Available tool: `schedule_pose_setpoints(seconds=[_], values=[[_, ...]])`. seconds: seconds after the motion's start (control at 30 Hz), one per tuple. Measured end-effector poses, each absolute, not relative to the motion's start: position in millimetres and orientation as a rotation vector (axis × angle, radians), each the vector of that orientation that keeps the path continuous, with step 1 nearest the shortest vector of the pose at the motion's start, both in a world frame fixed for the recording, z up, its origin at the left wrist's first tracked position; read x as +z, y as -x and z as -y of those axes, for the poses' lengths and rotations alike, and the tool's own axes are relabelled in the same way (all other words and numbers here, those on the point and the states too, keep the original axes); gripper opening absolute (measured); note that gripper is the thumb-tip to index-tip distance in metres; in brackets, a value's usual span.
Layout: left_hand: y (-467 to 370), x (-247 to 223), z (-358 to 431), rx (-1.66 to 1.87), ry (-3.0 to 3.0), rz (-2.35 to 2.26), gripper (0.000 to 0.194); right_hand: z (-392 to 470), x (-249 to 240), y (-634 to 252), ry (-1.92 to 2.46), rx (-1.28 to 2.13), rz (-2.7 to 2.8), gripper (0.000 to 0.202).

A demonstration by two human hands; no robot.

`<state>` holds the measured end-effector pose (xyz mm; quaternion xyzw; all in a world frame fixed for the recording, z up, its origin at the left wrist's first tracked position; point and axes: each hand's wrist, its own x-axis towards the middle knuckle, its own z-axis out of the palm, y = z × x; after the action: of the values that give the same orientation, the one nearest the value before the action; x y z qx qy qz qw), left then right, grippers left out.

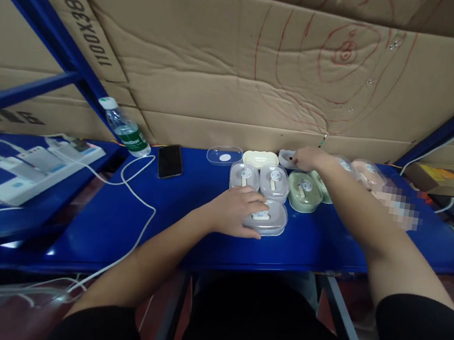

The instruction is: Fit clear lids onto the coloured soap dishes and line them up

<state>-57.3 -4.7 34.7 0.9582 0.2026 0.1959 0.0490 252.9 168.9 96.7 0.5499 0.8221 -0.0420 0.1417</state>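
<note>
My left hand (240, 211) lies over the left end of a pale grey oval box (272, 222) with a clear lid, its thumb at the front edge and its fingers curled over the top. Farther back, my right hand (311, 159) has its fingers closed at the right end of a small grey oval container (286, 158); part of it is hidden by the hand. Between the hands stand two more grey lidded boxes, a left one (239, 172) and a right one (275, 179), and a green lidded box (304, 196). A cream open container (260, 158) sits behind them.
A loose clear lid (223, 157), a phone (170, 161) and a water bottle (127, 134) are on the left. A white cable crosses the blue table (190, 187) from a power strip (45, 173). Pinkish lidded boxes (367, 172) lie beyond my right forearm. Cardboard (202, 51) walls the back.
</note>
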Motion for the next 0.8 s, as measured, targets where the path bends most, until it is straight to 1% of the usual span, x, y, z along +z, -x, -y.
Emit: schedule_pose_setpoints(seconds=[0.1, 0.17, 0.33, 0.47, 0.57, 0.67, 0.73, 0.8], values=[[57, 34, 5, 0.611, -2.913, -0.629, 0.075, -167, 95, -247, -1.617, -0.08, -2.314, 0.035], [57, 34, 5, 0.611, -2.909, -0.663, 0.078, -163, 95, -245, -1.632, -0.077, -2.308, 0.035], [57, 35, 5, 0.559, -2.908, -0.72, 0.081, -159, 96, -247, -1.712, -0.076, -2.306, 0.024], [57, 38, 7, 0.537, -2.929, -0.709, 0.087, -156, 99, -249, -1.774, -0.062, -2.372, 0.032], [57, 38, 9, 0.532, -2.92, -0.722, 0.091, -147, 101, -248, -1.933, 0.023, -2.456, 0.038], [56, 39, 11, 0.506, -2.914, -0.752, 0.094, -131, 100, -244, -2.188, 0.15, -2.563, 0.043], [56, 41, 13, 0.487, -2.913, -0.78, 0.096, -116, 98, -239, -2.341, 0.141, -2.723, 0.04], [55, 43, 15, 0.467, -2.92, -0.812, 0.099, -100, 94, -232, -2.416, 0.042, -2.953, 0.033]])
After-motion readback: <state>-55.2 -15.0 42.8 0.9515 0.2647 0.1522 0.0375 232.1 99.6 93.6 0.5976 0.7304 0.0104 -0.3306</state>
